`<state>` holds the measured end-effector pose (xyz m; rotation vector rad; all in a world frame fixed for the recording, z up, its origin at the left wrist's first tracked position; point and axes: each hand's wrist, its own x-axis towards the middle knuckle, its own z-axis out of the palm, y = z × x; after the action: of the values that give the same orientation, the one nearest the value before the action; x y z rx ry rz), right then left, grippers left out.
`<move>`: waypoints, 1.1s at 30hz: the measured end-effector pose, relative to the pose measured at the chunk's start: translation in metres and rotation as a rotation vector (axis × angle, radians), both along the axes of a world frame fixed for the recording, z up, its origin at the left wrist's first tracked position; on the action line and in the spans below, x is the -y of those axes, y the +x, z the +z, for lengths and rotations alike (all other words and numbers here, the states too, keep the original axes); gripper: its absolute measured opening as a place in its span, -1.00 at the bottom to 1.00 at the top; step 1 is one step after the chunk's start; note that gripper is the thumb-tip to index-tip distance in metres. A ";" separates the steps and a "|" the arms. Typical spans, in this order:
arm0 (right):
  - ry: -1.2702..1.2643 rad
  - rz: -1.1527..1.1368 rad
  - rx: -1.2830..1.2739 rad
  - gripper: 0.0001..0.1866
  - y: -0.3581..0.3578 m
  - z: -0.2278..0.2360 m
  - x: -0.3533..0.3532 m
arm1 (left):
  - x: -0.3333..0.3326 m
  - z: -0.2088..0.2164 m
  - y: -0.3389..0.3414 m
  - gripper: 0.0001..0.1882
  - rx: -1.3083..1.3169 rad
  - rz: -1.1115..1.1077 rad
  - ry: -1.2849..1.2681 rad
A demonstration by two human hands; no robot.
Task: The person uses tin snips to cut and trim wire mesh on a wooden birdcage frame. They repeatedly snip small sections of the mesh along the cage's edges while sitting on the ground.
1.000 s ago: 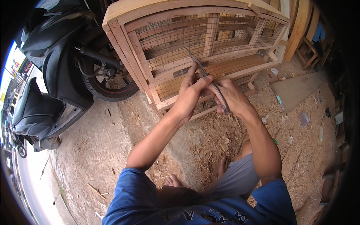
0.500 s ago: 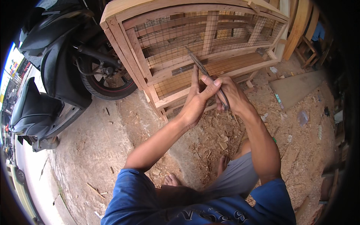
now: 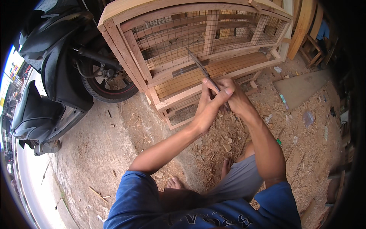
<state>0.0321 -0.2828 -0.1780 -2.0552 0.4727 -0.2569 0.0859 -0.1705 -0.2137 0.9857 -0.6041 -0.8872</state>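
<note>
Both my hands are closed together around a pair of dark metal shears [image 3: 199, 65], their long narrow blades pointing up and away from me. My left hand [image 3: 209, 110] wraps the handle area from the left, its thumb lying across toward the other hand. From the right, my right hand [image 3: 238, 100] grips the handles; most of them are hidden by fingers. Beyond the blades stands a wooden frame cage [image 3: 210, 33] with wire mesh [image 3: 167, 44] across its front. The blade tip overlaps the mesh in view; whether it touches, I cannot tell.
A black motorcycle [image 3: 53, 65] stands left of the cage. Wood shavings [image 3: 225, 141] and scraps litter the concrete floor around my bare feet. A flat board [image 3: 303, 89] lies at the right, near leaning planks [image 3: 304, 30]. A street [image 3: 38, 183] shows at far left.
My left hand has slid up and right, closer against my right hand, and its extended finger has curled in. The shears have shifted slightly left at the tip.
</note>
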 end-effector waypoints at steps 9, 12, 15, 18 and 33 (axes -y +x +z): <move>0.009 -0.007 -0.004 -0.29 0.000 0.006 -0.004 | 0.000 0.002 0.002 -0.28 0.042 0.037 -0.021; 0.013 0.015 -0.014 -0.30 0.000 0.007 -0.004 | 0.002 0.001 0.001 -0.32 0.024 0.068 -0.046; -0.050 -0.002 -0.011 -0.31 0.002 0.003 -0.003 | 0.005 0.002 -0.004 -0.35 -0.036 0.105 -0.071; 0.051 -0.014 0.019 -0.33 0.003 -0.002 -0.003 | 0.006 0.005 -0.006 -0.40 -0.042 0.135 -0.062; 0.030 -0.043 0.102 -0.34 0.003 -0.001 -0.016 | -0.002 0.009 0.006 -0.45 0.048 0.082 0.038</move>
<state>0.0349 -0.2671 -0.1788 -1.9935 0.4560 -0.3758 0.0916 -0.1686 -0.2044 1.0614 -0.5845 -0.8068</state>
